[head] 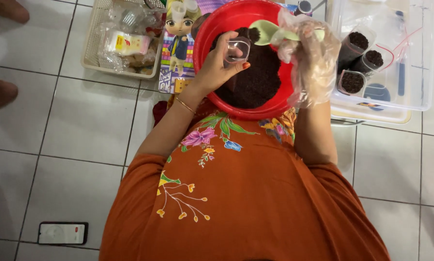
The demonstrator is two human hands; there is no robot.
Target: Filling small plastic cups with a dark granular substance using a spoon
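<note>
Holding a small clear plastic cup (238,50) in the bare left hand (216,67), fingers curled around it, tilted over the red bowl (207,34) of dark crumbly mixture (255,77). Gripping a pale green spoon (270,33) in the right hand (308,53), closed on its handle inside a loose clear plastic glove, spoon head hovering just beside the cup above the bowl's far side. Sitting on the tiled floor (81,125) with the bowl resting at the lap. Lying right of the bowl, a clear plastic tub (420,58) containing filled cups (358,41); left of it, a white basket (93,48); nearer, a phone (62,233).
</note>
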